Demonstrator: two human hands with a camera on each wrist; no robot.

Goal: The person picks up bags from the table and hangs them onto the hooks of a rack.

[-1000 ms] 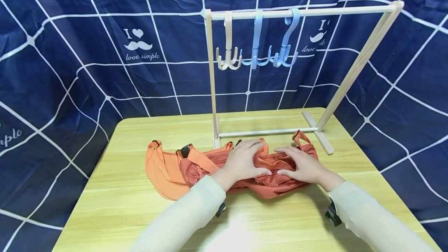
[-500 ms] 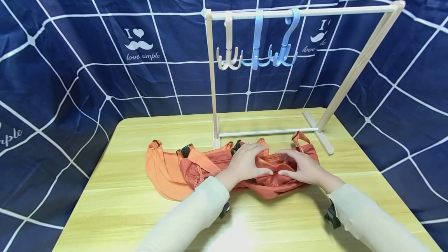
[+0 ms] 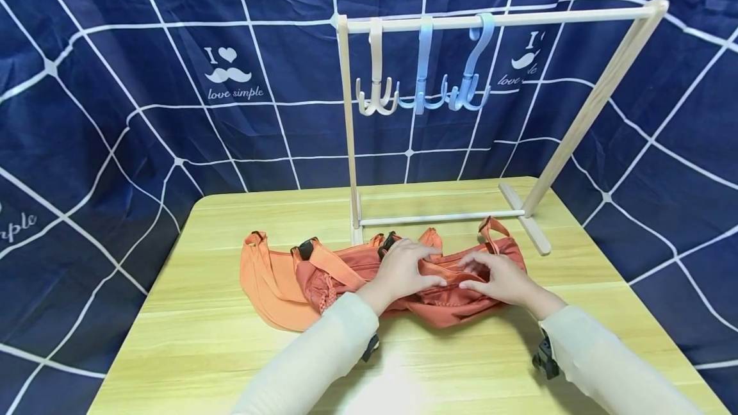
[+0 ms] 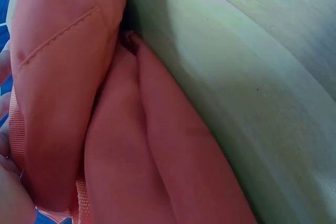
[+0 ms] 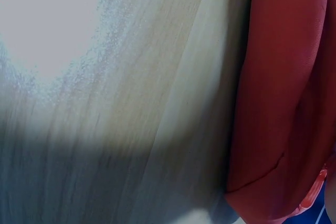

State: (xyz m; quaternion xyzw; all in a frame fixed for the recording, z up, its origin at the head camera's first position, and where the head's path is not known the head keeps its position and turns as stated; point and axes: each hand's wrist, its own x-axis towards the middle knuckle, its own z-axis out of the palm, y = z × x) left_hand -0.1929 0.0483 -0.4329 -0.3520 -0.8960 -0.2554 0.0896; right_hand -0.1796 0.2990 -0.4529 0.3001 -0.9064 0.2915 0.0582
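A rust-red fabric bag (image 3: 441, 314) with orange straps lies along the wooden table, its zipped opening facing up. My left hand (image 3: 400, 274) grips it near the middle, thumb on the front edge of the opening and fingers behind. A short way to the right, my right hand (image 3: 500, 279) holds the same edge, its fingertips bent into the opening opposite the thumb. Red cloth (image 4: 63, 87) fills the left wrist view, with fingertips at its left border. In the right wrist view, the bag's side (image 5: 283, 77) shows and the hand is mostly out of frame.
Left of the hands lie a second red section with a black buckle (image 3: 305, 248) and a flat orange piece (image 3: 282, 312). Behind stands a wooden rack (image 3: 588, 107) carrying a white hook hanger (image 3: 376, 82) and two blue hook hangers (image 3: 423, 63). Dark blue gridded cloth (image 3: 173, 101) surrounds the table.
My right fingers have bent further down into the opening and shifted slightly toward the thumb. The left hand has moved a little, uncovering a black buckle behind it. The rack stays still.
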